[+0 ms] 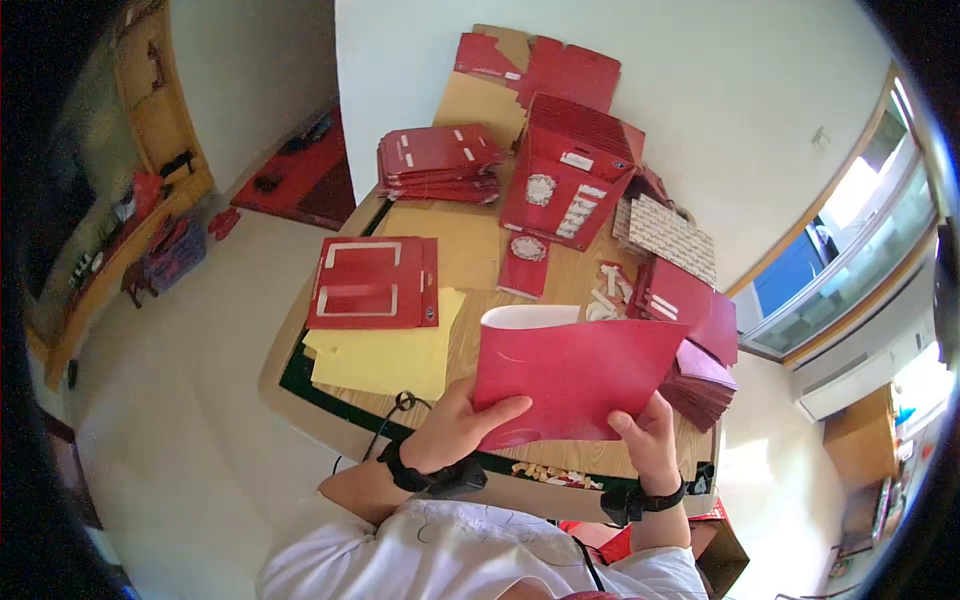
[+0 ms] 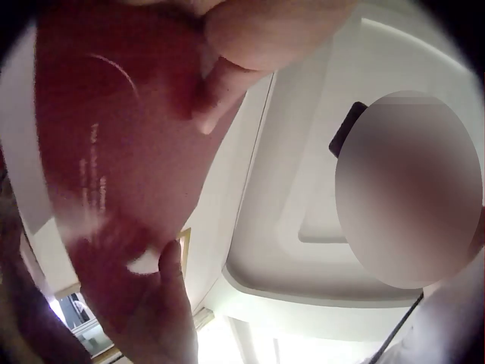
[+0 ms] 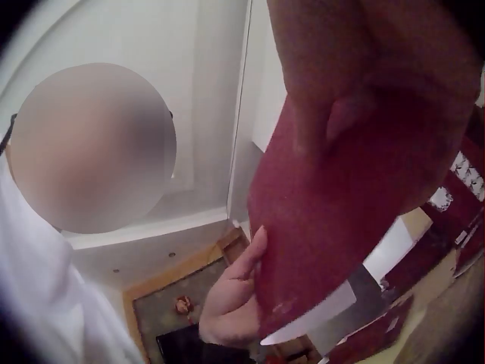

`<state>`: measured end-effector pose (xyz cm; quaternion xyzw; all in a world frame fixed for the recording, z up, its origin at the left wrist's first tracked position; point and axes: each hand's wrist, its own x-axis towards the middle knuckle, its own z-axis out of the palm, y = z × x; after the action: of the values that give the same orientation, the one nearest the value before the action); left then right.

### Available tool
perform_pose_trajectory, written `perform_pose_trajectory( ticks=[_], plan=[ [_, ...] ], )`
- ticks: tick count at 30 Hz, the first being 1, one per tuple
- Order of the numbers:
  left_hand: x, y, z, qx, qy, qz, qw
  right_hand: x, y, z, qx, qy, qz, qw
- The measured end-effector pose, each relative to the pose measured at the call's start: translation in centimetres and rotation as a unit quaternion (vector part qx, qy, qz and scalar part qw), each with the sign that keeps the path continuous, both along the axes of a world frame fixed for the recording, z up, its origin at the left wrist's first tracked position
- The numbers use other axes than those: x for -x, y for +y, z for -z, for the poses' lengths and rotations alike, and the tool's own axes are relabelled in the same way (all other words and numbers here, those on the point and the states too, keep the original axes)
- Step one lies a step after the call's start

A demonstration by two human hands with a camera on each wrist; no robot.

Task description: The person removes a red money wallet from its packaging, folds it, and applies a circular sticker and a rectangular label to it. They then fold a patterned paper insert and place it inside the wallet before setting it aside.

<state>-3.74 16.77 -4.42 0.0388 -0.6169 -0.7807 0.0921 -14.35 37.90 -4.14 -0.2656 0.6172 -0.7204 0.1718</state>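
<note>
A red card sheet (image 1: 580, 380) with a white inner face is held up over the front of the table, its far left edge bending over. My left hand (image 1: 455, 430) pinches the near left corner, thumb lying on the red face. At the lower right edge, my right hand (image 1: 648, 445) grips the sheet with the thumb on top and the fingers hidden beneath. The left wrist view shows faint pale print on the red card (image 2: 114, 167). In the right wrist view, the left hand (image 3: 235, 296) holds the far end of the card.
Red pieces with white strips (image 1: 372, 283) lie on yellow sheets (image 1: 385, 350) at the left. Behind stand a red stack (image 1: 440, 160) and a large red box (image 1: 570, 165). Purple-red pieces (image 1: 700, 395) are piled at the right; a black cable (image 1: 385, 425) crosses the front edge.
</note>
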Motion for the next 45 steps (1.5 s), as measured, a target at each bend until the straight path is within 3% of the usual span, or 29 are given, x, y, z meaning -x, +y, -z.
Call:
perform_pose_trajectory(
  ticks=[5, 11, 14, 18, 21, 24, 25, 29, 32, 37, 43, 45],
  plan=[
    [0.7, -0.1, 0.7, -0.009, 0.011, -0.054, 0.998, 0.7, -0.7, 0.6, -0.03, -0.003, -0.004, 1.0],
    [0.7, -0.6, 0.9, -0.071, 0.0, -0.027, 0.997, 1.8, -1.4, 1.1, -0.033, -0.036, -0.053, 0.997],
    [0.7, -1.0, 1.5, -0.049, 0.029, 0.023, 0.998, 2.6, -1.9, 1.5, -0.005, -0.065, -0.137, 0.988],
    [0.8, -1.1, 2.0, -0.125, 0.033, 0.152, 0.98, 2.7, -2.9, 1.1, 0.012, -0.095, -0.255, 0.962],
    [1.1, -0.5, 2.2, -0.164, 0.019, 0.243, 0.956, 3.2, -3.5, 2.5, -0.011, 0.001, -0.35, 0.937],
    [1.6, -0.3, 2.8, -0.167, -0.018, 0.291, 0.942, 3.1, -5.5, 1.3, -0.013, -0.038, -0.433, 0.901],
    [1.9, -0.5, 2.6, -0.146, -0.046, 0.287, 0.946, 3.4, -5.7, 0.9, -0.004, 0.03, -0.422, 0.906],
    [2.4, -0.9, 5.2, -0.113, -0.036, 0.178, 0.977, 3.2, -4.5, 1.3, 0.013, -0.034, -0.261, 0.965],
    [2.6, -2.4, 4.0, -0.282, -0.03, 0.121, 0.951, 2.6, -4.8, -0.3, -0.064, -0.094, -0.115, 0.987],
    [2.8, -1.5, 4.3, 0.033, -0.041, 0.112, 0.992, 1.6, -4.8, 1.1, -0.136, -0.078, -0.167, 0.973],
    [2.3, -1.5, 5.2, 0.091, -0.085, 0.109, 0.986, 2.2, -3.8, 1.9, -0.113, -0.053, -0.13, 0.984],
    [2.1, -0.9, 4.0, 0.017, -0.068, 0.076, 0.995, 2.1, -3.6, 2.5, -0.138, -0.033, -0.126, 0.982]
  ],
)
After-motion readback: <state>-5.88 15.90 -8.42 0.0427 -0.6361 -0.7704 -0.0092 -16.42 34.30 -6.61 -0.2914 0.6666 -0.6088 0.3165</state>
